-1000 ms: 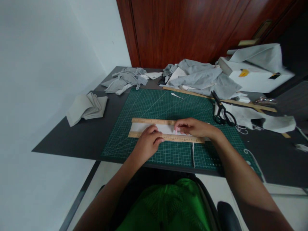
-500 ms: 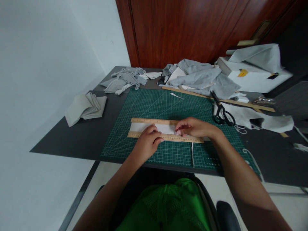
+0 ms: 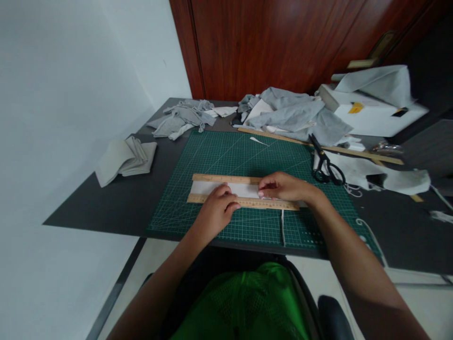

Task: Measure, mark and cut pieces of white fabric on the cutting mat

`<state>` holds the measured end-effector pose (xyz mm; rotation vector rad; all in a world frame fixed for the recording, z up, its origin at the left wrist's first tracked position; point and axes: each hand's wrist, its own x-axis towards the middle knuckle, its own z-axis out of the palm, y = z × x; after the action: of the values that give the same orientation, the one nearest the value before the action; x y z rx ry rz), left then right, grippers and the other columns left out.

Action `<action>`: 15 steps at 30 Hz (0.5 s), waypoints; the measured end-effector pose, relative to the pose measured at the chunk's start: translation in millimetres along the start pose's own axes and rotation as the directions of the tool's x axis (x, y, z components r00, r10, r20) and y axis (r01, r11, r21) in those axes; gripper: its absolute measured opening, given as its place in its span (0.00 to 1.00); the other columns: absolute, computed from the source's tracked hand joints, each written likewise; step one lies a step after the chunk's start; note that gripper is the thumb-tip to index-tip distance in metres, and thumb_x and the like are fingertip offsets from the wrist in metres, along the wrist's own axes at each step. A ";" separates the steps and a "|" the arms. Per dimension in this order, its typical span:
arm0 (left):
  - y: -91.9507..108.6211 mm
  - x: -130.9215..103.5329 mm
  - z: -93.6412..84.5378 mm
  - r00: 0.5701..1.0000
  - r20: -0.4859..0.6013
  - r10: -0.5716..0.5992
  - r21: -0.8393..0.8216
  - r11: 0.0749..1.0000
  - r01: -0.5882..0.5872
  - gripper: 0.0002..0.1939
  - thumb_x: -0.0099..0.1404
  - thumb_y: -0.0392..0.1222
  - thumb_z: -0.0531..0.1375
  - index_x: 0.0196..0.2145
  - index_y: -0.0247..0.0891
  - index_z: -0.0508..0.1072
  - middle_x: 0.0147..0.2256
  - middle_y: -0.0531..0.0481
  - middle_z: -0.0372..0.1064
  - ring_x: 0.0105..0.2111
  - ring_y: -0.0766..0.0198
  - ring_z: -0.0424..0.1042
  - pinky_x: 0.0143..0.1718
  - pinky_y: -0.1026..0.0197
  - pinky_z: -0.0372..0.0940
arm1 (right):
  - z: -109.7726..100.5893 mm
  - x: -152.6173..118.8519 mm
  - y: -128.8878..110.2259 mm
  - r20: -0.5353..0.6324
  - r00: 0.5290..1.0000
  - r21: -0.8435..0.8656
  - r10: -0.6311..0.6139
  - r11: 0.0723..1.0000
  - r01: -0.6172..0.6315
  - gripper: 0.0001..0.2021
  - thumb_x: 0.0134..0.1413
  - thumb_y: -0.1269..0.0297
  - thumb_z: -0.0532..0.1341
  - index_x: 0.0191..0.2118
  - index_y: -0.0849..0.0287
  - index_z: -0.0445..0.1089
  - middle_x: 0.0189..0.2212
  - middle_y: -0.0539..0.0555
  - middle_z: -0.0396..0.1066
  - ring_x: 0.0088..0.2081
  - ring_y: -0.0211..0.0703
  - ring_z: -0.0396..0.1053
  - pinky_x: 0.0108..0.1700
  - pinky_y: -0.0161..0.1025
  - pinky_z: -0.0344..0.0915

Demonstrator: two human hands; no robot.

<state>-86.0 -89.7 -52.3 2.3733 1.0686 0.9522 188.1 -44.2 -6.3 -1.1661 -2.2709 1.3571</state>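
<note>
Two wooden rulers lie lengthwise on a green cutting mat: the far ruler (image 3: 212, 178) and the near ruler (image 3: 258, 203). A white strip (image 3: 244, 190) shows between them. My left hand (image 3: 220, 204) rests across the near ruler and the strip, its fingers bent and its thumb apart, pressing down. Over the strip's right part, my right hand (image 3: 278, 186) pinches with thumb and forefinger; what it holds, if anything, is too small to name. A thin whitish cord (image 3: 283, 227) runs from under the near ruler toward the table's front edge.
The cutting mat (image 3: 226, 153) covers the table's middle. Black scissors (image 3: 327, 167) lie to the right, beside pale fabric (image 3: 384, 174) and a long wooden ruler (image 3: 276, 137). Grey cloth piles (image 3: 297, 111) and a white box (image 3: 382, 111) stand behind. Folded cloth (image 3: 127, 160) sits left.
My right fingertips have shifted very slightly and cover more of the small whitish bit at their tips. My left hand and both rulers stay in place.
</note>
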 end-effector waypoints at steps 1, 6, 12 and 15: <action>-0.1 0.2 0.1 1.000 0.000 -0.001 -0.001 1.000 0.001 0.03 0.68 0.33 0.65 0.39 0.39 0.78 0.40 0.48 0.70 0.47 0.55 0.72 0.53 0.47 0.71 | -0.9 -1.1 -0.1 0.006 1.000 0.008 0.003 1.000 -0.004 0.19 0.60 0.47 0.64 0.31 0.60 0.73 0.24 0.47 0.66 0.27 0.38 0.61 0.31 0.36 0.56; -2.1 0.4 1.2 1.000 -0.006 0.008 -0.008 1.000 -0.008 0.03 0.68 0.33 0.65 0.38 0.39 0.78 0.41 0.48 0.69 0.48 0.55 0.72 0.56 0.45 0.69 | -8.4 -6.8 2.0 0.057 0.997 0.103 0.048 0.993 -0.054 0.21 0.62 0.44 0.62 0.35 0.60 0.74 0.27 0.50 0.70 0.29 0.41 0.68 0.33 0.37 0.62; -2.7 0.5 1.5 1.000 0.002 -0.008 -0.011 1.000 0.008 0.03 0.68 0.33 0.65 0.37 0.40 0.77 0.40 0.49 0.69 0.48 0.55 0.72 0.55 0.45 0.70 | -11.3 -6.3 7.0 0.051 0.995 0.103 0.087 0.990 -0.092 0.20 0.60 0.44 0.65 0.35 0.61 0.75 0.27 0.50 0.71 0.29 0.40 0.66 0.32 0.36 0.62; -1.5 1.0 0.9 1.000 -0.001 -0.015 -0.016 1.000 0.015 0.03 0.67 0.33 0.65 0.37 0.40 0.78 0.40 0.48 0.69 0.48 0.55 0.72 0.54 0.46 0.70 | -10.6 -5.9 7.5 0.071 0.994 0.097 0.084 0.991 -0.091 0.20 0.61 0.45 0.64 0.35 0.61 0.74 0.27 0.50 0.70 0.28 0.39 0.65 0.32 0.36 0.60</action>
<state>-85.6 -88.0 -53.4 2.3495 1.0735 0.9532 201.7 -40.0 -5.7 -1.2177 -2.1905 1.5460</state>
